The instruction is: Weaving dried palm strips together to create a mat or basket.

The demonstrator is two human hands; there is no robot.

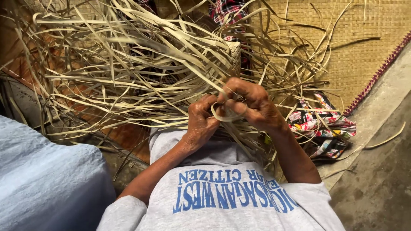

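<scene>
Now weaving with dry, pale, flat leaf strips [128,72].
Left hand [201,122] and right hand [252,105] both closed tight on one curled strip [227,114], close over grey-shirted lap, woven straw mat [355,51] behind.

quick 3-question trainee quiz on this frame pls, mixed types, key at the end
1. True or false: both hands are closed on the same bent leaf strip.
2. Which lies to the right of the right hand? A) a flowered cloth bag B) a metal bucket C) a pair of scissors
3. Fill in: the loose strips fan out over a woven ____ on the floor.

Key
1. True: the left hand and the right hand pinch the strip between them.
2. A, the flowered cloth bag.
3. mat.
</scene>
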